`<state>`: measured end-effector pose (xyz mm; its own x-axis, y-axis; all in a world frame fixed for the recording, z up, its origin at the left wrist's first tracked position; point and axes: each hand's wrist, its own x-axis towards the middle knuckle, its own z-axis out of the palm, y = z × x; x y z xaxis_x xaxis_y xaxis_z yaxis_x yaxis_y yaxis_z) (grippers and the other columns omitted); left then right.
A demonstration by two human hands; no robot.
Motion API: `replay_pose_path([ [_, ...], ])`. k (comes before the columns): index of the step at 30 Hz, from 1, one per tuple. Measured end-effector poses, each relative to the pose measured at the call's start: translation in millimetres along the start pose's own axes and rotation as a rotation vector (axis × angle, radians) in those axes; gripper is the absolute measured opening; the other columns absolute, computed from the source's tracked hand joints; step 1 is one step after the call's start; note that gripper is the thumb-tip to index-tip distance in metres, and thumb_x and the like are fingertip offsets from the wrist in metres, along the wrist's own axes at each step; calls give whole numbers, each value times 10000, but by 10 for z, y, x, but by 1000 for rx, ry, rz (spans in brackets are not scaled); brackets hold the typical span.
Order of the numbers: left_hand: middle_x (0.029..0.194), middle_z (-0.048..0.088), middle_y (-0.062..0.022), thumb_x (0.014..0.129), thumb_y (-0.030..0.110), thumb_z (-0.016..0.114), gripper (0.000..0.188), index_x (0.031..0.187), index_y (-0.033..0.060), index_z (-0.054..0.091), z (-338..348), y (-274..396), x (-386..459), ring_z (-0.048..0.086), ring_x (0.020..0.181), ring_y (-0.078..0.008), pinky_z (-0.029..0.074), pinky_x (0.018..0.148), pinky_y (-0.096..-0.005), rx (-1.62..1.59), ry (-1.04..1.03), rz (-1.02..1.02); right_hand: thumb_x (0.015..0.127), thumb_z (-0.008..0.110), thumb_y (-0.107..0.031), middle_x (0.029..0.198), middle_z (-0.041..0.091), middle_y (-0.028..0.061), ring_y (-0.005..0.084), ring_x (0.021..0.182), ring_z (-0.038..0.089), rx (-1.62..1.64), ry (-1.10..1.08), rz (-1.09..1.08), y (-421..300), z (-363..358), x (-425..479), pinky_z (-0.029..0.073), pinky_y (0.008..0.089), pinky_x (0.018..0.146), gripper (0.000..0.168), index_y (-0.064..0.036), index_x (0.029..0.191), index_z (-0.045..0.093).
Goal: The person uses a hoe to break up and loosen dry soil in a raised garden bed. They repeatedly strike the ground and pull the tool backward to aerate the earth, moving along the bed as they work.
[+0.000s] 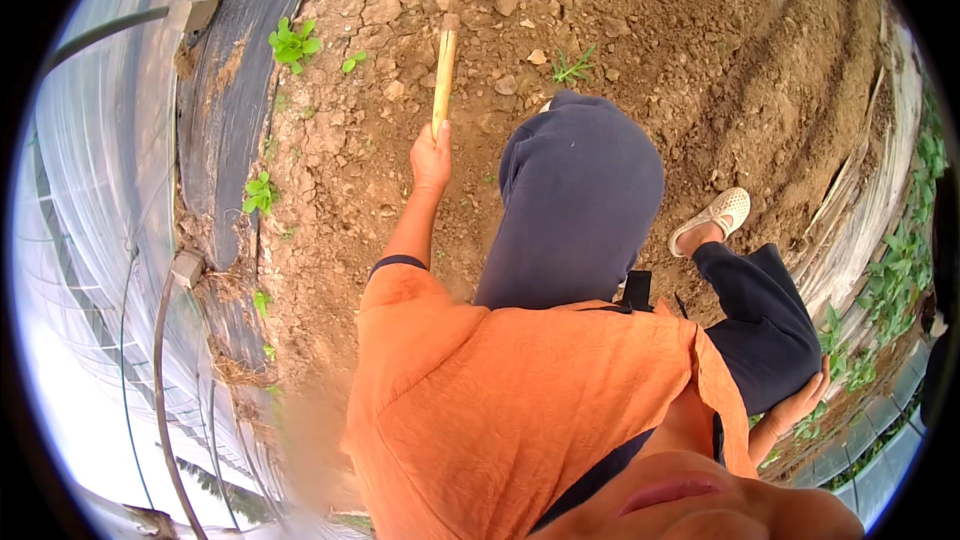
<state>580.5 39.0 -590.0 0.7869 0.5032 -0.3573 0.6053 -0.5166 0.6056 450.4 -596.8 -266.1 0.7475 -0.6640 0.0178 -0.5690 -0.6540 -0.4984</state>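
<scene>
My left hand (432, 159) is stretched forward, closed around the lower end of a pale wooden tool handle (444, 75). The handle points away from me over dry, cracked soil (375, 165). Its far end is brownish, and I cannot tell what tool it is. My right hand (802, 399) lies on my bent right knee in dark trousers (772, 337), with no object seen in it. My other knee (585, 165) is raised in front of my orange shirt (525, 390). A small green weed (573, 66) grows just beyond that knee.
Black plastic film (232, 105) and clear greenhouse sheeting (97, 142) run along the left, with blocks (187, 268) and curved poles (161, 375). Leafy seedlings (294, 45) grow beside the film. Pale sheeting (870, 202) and green plants (896, 285) border the right. My beige clog (727, 208) rests on soil.
</scene>
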Motion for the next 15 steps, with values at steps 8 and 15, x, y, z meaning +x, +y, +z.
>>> replay_pose_path([
  [8,732,627,-205,950,489,497,509,851,7,627,522,-473,392,626,739,-386,481,711,-452,-24,-122,-84,1009,387,-331,1315,568,150,267,1228,512,-20,3,-50,-83,73,-6,333,364,1074,484,7,1320,538],
  [15,764,617,-223,966,437,499,430,918,21,597,401,-502,-183,607,748,-409,470,686,-467,-85,-133,-34,1013,387,-315,1298,581,146,249,1209,526,-33,0,-16,-54,36,29,346,351,1064,474,14,1320,534],
])
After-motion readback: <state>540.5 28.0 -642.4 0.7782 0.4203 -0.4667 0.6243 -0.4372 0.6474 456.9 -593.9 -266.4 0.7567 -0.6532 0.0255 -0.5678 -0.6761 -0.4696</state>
